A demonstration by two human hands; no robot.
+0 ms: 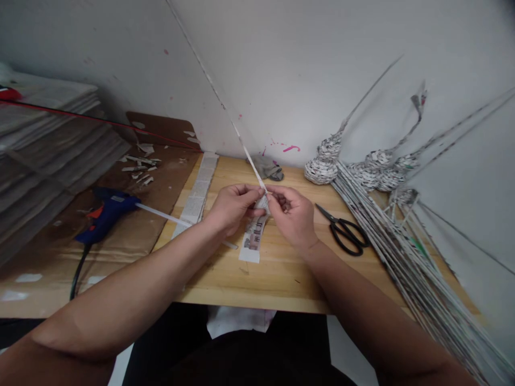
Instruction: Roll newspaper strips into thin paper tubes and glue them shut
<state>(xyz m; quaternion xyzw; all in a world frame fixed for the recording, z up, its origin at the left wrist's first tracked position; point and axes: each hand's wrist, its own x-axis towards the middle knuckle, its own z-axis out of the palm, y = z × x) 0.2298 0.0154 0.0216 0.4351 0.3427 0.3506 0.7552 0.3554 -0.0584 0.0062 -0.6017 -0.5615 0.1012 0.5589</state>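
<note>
My left hand and my right hand meet over the wooden table, both pinched on a newspaper strip. The strip's lower end hangs down towards the table. A long thin rolled paper stick rises from between my fingertips up and to the left, across the white wall. The strip seems wound around the stick's lower end, where my fingers hide it.
Black scissors lie right of my hands. A blue glue gun rests on cardboard at the left, its glue stick pointing right. Several rolled paper sticks and woven paper shapes fill the right side. Stacked sheets sit far left.
</note>
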